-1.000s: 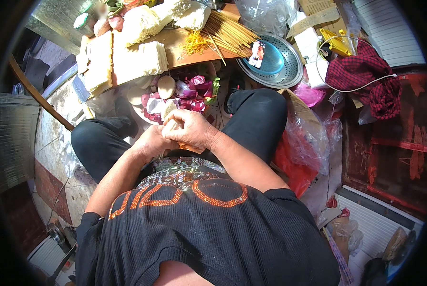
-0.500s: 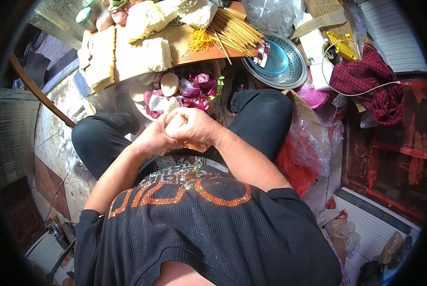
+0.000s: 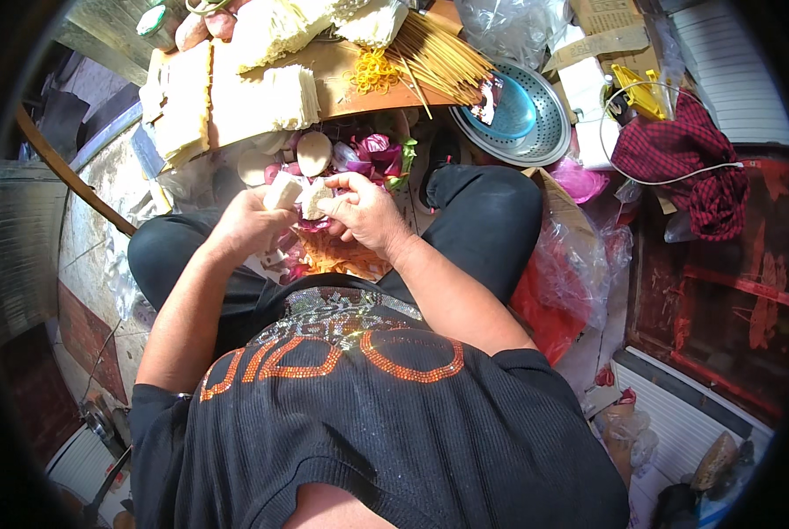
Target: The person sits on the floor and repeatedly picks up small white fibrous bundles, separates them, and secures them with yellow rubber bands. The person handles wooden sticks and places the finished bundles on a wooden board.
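Note:
Between my knees, my left hand (image 3: 255, 220) grips a thick white chunk (image 3: 282, 191), its kind unclear, that pokes up past the fingers. Just to its right, a pale rough-surfaced piece (image 3: 314, 199) is pinched by the fingers of my right hand (image 3: 368, 214). The two pieces are close together, upper ends showing. Below and behind the hands lies a heap of cut vegetables: orange shreds (image 3: 346, 255), purple leaves (image 3: 379, 159) and pale round slices (image 3: 313, 153). My hands hide part of this heap.
A board (image 3: 342, 91) ahead carries bundles of white strips (image 3: 287, 100), yellow rubber bands (image 3: 372, 72) and wooden skewers (image 3: 439, 60). Right of it sits a metal colander (image 3: 549, 145) with a blue bowl (image 3: 513, 115). Plastic bags (image 3: 580, 264) lie beside my right knee.
My hands were clasped together over the heap. Now they have parted, the left moving left, and a pale piece shows in each. The orange shreds below are more exposed.

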Demonstrator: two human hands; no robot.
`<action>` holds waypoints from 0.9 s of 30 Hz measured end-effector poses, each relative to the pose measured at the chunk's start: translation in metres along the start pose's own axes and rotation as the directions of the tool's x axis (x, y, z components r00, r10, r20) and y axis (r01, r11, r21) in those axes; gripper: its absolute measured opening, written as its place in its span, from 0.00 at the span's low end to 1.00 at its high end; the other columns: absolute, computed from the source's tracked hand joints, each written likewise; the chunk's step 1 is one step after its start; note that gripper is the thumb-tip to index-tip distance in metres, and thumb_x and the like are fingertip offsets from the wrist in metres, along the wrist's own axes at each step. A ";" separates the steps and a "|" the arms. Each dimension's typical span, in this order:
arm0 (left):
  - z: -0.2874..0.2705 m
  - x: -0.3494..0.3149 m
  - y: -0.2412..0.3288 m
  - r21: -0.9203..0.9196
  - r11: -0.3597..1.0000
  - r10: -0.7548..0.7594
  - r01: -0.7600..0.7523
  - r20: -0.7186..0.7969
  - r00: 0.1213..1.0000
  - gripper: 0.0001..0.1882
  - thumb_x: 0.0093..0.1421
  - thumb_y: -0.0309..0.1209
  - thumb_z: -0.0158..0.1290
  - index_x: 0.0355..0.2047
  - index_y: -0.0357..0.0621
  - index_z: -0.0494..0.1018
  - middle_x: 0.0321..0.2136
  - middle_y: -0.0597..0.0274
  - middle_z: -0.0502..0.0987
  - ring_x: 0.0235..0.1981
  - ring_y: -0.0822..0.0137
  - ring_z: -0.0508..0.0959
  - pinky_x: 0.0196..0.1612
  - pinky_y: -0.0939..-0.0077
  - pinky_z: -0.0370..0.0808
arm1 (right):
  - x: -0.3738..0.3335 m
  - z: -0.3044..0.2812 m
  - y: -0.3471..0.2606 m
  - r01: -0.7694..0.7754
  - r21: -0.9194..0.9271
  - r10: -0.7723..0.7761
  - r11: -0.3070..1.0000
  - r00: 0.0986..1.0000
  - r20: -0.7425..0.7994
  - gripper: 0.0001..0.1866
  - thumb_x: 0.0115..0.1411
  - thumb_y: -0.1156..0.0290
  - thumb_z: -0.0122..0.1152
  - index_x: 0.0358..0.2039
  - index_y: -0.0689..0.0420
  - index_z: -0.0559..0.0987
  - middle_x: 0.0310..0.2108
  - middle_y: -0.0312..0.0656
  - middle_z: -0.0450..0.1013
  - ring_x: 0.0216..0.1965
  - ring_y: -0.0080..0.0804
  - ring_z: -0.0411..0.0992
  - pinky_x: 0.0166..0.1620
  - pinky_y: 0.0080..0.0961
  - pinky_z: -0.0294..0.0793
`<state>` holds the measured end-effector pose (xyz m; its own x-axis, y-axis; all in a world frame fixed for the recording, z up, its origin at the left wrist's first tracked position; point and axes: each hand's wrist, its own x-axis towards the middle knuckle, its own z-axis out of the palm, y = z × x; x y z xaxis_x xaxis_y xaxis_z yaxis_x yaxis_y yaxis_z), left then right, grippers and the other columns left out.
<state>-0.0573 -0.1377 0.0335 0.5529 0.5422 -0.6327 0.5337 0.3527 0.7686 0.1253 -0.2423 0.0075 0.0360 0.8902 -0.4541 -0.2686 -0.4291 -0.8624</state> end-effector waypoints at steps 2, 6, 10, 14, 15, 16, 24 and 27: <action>-0.012 0.007 -0.002 0.082 0.997 0.020 -0.014 -0.072 0.997 0.06 0.53 0.23 0.55 0.33 0.41 0.72 0.21 0.70 0.71 0.16 0.78 0.67 0.19 0.81 0.65 | 0.009 -0.003 0.013 -0.029 -0.064 0.030 0.998 1.000 0.004 0.23 0.57 0.65 0.63 0.49 0.63 0.70 0.31 0.39 0.74 0.25 0.20 0.71 0.28 0.17 0.73; -0.033 0.008 0.010 0.045 0.996 0.081 -0.075 -0.153 0.985 0.07 0.53 0.24 0.50 0.34 0.40 0.73 0.21 0.68 0.71 0.16 0.76 0.68 0.18 0.80 0.64 | 0.018 0.008 0.038 0.059 -0.362 -0.032 0.930 0.996 0.080 0.25 0.55 0.61 0.63 0.48 0.65 0.73 0.35 0.43 0.76 0.32 0.24 0.74 0.39 0.22 0.75; -0.069 0.024 0.020 0.095 0.982 0.186 -0.165 -0.299 0.936 0.03 0.55 0.27 0.50 0.29 0.42 0.71 0.16 0.72 0.67 0.14 0.77 0.66 0.15 0.81 0.59 | 0.007 0.013 0.028 -0.005 -0.534 0.073 0.845 0.992 0.105 0.26 0.51 0.55 0.62 0.43 0.63 0.76 0.40 0.52 0.77 0.42 0.40 0.76 0.47 0.32 0.73; -0.133 0.042 0.024 0.177 0.969 0.243 -0.171 -0.572 0.783 0.14 0.54 0.38 0.53 0.35 0.41 0.74 0.24 0.64 0.72 0.23 0.72 0.71 0.28 0.76 0.68 | 0.004 0.018 0.018 -0.068 -0.584 0.149 0.809 0.984 0.092 0.22 0.51 0.56 0.63 0.42 0.58 0.78 0.32 0.45 0.77 0.33 0.35 0.76 0.40 0.30 0.74; -0.152 0.046 0.023 0.166 0.967 0.254 -0.192 -0.596 0.762 0.17 0.54 0.40 0.53 0.37 0.40 0.74 0.27 0.63 0.73 0.26 0.71 0.71 0.31 0.75 0.69 | 0.005 0.018 0.018 -0.062 -0.599 0.139 0.798 0.987 0.083 0.22 0.51 0.56 0.63 0.42 0.58 0.78 0.30 0.44 0.77 0.32 0.34 0.76 0.39 0.30 0.74; -0.168 0.049 0.021 0.079 0.961 0.259 -0.265 -0.595 0.761 0.19 0.55 0.43 0.51 0.38 0.39 0.74 0.29 0.62 0.73 0.29 0.70 0.72 0.34 0.74 0.68 | 0.007 0.018 0.019 -0.053 -0.618 0.131 0.784 0.988 0.081 0.22 0.51 0.57 0.63 0.42 0.58 0.78 0.30 0.45 0.77 0.32 0.35 0.76 0.39 0.30 0.74; -0.255 0.093 -0.014 0.584 0.812 0.433 -0.016 -0.584 0.687 0.21 0.54 0.36 0.52 0.48 0.42 0.72 0.36 0.51 0.77 0.39 0.59 0.76 0.44 0.68 0.71 | 0.016 0.023 0.019 0.070 -0.763 0.111 0.643 0.977 0.184 0.21 0.51 0.60 0.61 0.44 0.58 0.75 0.35 0.49 0.77 0.38 0.43 0.76 0.44 0.34 0.74; -0.261 0.113 -0.018 0.737 0.667 0.496 0.113 -0.552 0.671 0.26 0.52 0.28 0.52 0.54 0.40 0.69 0.39 0.53 0.78 0.39 0.64 0.76 0.46 0.73 0.71 | 0.020 0.024 0.020 0.103 -0.798 0.116 0.594 0.970 0.212 0.22 0.52 0.61 0.60 0.45 0.58 0.74 0.36 0.49 0.77 0.40 0.43 0.76 0.45 0.35 0.74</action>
<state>-0.1711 0.1164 -0.0274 0.2825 0.9592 0.0086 0.8898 -0.2654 0.3713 0.0977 -0.2297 -0.0131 -0.2005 0.8464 -0.4934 0.6125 -0.2848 -0.7374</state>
